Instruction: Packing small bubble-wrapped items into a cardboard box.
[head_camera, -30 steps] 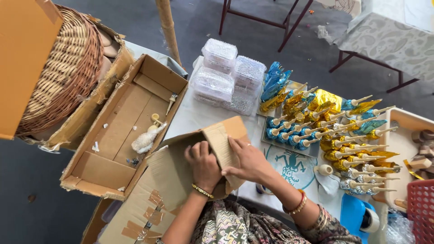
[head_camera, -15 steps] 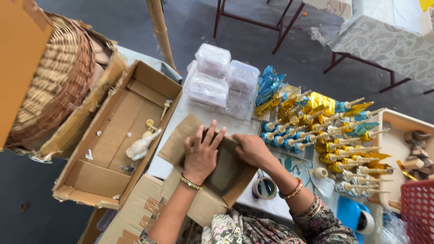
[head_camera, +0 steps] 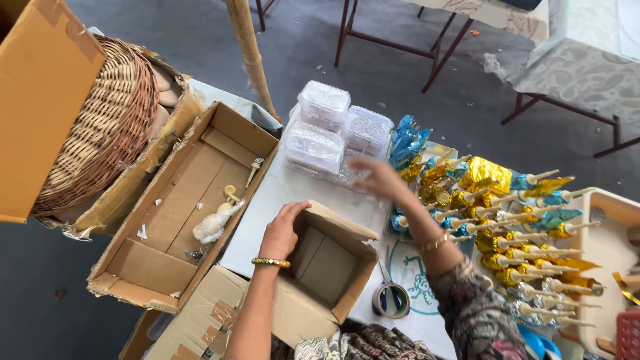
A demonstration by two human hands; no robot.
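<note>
Resting on the near-left rim of the small open brown cardboard box (head_camera: 327, 257), our left hand (head_camera: 283, 230) has its fingers curled over the wall, gripping the cardboard. That box sits at the near edge of the white-covered table (head_camera: 277, 183), its inside bare. Our right hand (head_camera: 377, 177) hovers blurred above the far part of the table, fingers spread and holding nothing, just over the stack of clear plastic lidded tubs with silvery contents (head_camera: 333, 130).

Between the box and the right edge of the table lie rows of small foil-wrapped pieces on pale sticks, gold, blue and silver (head_camera: 513, 227), some on a flat tray; they crowd the space right of our forearm. A roll of clear tape (head_camera: 391, 300) lies just beside the box's right corner, on a blue printed figure on the cloth. A long shallow brown cardboard carton (head_camera: 183, 207) stands off the left edge of the table, holding a white fluffy bundle (head_camera: 213, 223) and a few pale sticks. Farther left a round woven wicker basket (head_camera: 100, 127) leans tilted in another carton, and a tan pole (head_camera: 250, 50) rises behind the table's far-left corner.

Grey floor surrounds us, with dark red metal table legs (head_camera: 440, 47) and a patterned pale cloth (head_camera: 580, 60) beyond.
</note>
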